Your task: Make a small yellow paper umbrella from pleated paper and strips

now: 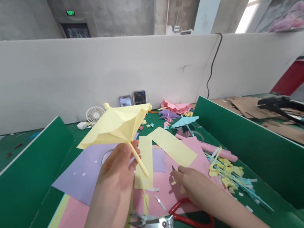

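Note:
My left hand (117,170) is closed round the stick of a pale yellow paper umbrella (112,128), its canopy spread and tilted, the stick's lower end pointing down to the right. Lower on the right, my right hand (192,181) is pinched over pink paper (183,147); a small dark pointed tip sticks out of its fingers, and what it belongs to is hidden. Below lies a pair of scissors (165,224) with one red and one yellow handle, blades parted. Yellow paper strips (172,144) and a purple sheet (84,170) lie beneath the hands.
Green dividers (38,183) flank the work area. A blue paper umbrella (185,121), a pink pleated paper (176,106) and a white fan (95,114) are at the back. Paper scraps (230,174) pile at right, beside a rolled pink paper (220,151).

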`<state>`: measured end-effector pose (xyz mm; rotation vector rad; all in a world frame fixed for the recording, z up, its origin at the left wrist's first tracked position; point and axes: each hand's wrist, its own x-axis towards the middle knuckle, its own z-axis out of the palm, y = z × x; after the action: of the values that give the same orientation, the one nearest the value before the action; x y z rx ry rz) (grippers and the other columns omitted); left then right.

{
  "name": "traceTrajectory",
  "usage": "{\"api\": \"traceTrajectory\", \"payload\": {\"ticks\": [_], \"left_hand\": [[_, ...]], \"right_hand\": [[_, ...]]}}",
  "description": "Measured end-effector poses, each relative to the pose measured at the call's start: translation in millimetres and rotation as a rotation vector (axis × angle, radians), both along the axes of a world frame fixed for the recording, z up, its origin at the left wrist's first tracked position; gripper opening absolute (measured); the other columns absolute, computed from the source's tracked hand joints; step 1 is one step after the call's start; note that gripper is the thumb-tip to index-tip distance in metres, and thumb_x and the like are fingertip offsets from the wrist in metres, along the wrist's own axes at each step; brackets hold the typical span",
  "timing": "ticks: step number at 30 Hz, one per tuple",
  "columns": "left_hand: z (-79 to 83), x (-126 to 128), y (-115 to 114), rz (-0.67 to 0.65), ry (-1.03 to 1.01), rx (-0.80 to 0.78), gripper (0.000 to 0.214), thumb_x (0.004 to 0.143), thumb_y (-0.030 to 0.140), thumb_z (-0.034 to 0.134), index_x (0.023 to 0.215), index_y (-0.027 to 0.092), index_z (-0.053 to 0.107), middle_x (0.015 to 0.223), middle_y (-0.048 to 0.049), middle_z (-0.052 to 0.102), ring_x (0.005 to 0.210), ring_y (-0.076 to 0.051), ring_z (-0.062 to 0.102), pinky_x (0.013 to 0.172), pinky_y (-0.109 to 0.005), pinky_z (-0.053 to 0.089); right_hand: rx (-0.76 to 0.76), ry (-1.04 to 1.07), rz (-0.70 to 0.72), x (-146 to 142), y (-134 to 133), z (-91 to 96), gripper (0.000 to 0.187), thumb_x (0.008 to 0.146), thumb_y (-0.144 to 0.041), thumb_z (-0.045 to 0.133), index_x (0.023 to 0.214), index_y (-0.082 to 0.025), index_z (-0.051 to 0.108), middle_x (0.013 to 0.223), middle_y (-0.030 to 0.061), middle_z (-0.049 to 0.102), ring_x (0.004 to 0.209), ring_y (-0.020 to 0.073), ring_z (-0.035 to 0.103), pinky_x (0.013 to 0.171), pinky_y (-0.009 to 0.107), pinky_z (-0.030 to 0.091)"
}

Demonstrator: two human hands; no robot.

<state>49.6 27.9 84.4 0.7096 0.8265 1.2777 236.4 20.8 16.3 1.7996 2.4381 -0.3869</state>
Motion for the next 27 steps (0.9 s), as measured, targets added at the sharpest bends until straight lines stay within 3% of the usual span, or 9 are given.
{"api": "traceTrajectory", "payload": {"ticks": [5, 11, 16, 18, 23, 27], "left_hand": [[-2.1, -1, 4, -0.015, 0.043, 0.057, 0.01, 0.072, 0.034, 0.064, 0.073, 0.024, 0.064, 0.075, 0.003, 0.054, 0.079, -0.012, 0.05, 0.065, -0.02, 0.043], [-2.7, -3, 7, 0.0, 0.071, 0.147, 0.011, 0.072, 0.033, 0.064, 0.073, 0.023, 0.066, 0.078, 0.0019, 0.057, 0.085, -0.015, 0.051, 0.082, -0.027, 0.041], [-13.3, -1, 18, -0.213, 0.108, 0.107, 0.014, 0.076, 0.031, 0.06, 0.071, 0.02, 0.065, 0.081, -0.0001, 0.061, 0.088, -0.017, 0.055, 0.083, -0.029, 0.04], [-23.8, 1, 29, -0.235, 0.166, 0.103, 0.011, 0.075, 0.028, 0.061, 0.071, 0.019, 0.065, 0.081, -0.0012, 0.063, 0.087, -0.018, 0.057, 0.078, -0.028, 0.041], [-46.4, 0, 50, -0.405, -0.109, -0.1, 0.01, 0.074, 0.025, 0.062, 0.074, 0.015, 0.065, 0.08, -0.0039, 0.062, 0.092, -0.024, 0.06, 0.071, -0.031, 0.047], [-50.1, 0, 55, -0.336, -0.236, -0.139, 0.008, 0.074, 0.02, 0.062, 0.075, 0.012, 0.063, 0.071, -0.0026, 0.059, 0.067, -0.014, 0.061, 0.063, -0.025, 0.049]], "right_hand": [[-0.085, 0.049, 0.017, 8, -4, 6.8, 0.039, 0.068, 0.006, 0.045, 0.101, -0.012, 0.055, 0.085, 0.0117, 0.067, 0.076, 0.0247, 0.063, 0.055, 0.026, 0.036], [-0.167, 0.091, 0.106, 9, 3, 8.8, 0.019, 0.072, -0.007, 0.051, 0.086, -0.012, 0.064, 0.085, 0.0125, 0.066, 0.08, 0.0252, 0.062, 0.062, 0.028, 0.04], [-0.005, 0.222, 0.125, -4, 12, 9.1, 0.051, 0.069, 0.008, 0.037, 0.111, -0.015, 0.057, 0.092, 0.0109, 0.063, 0.079, 0.0194, 0.061, 0.066, 0.027, 0.042], [0.088, 0.357, 0.108, -12, 13, 15.1, 0.05, 0.072, 0.006, 0.034, 0.114, -0.015, 0.054, 0.09, 0.0093, 0.063, 0.079, 0.0181, 0.06, 0.066, 0.026, 0.043], [0.095, 0.61, 0.212, -31, 8, 27.3, 0.034, 0.075, 0.0, 0.036, 0.096, -0.019, 0.054, 0.074, 0.0004, 0.059, 0.064, 0.0132, 0.056, 0.055, 0.022, 0.04], [0.052, 0.681, 0.151, -42, 5, 19.4, 0.037, 0.078, -0.002, 0.037, 0.112, -0.016, 0.039, 0.069, -0.0005, 0.057, 0.055, 0.0128, 0.053, 0.048, 0.022, 0.039]]}}
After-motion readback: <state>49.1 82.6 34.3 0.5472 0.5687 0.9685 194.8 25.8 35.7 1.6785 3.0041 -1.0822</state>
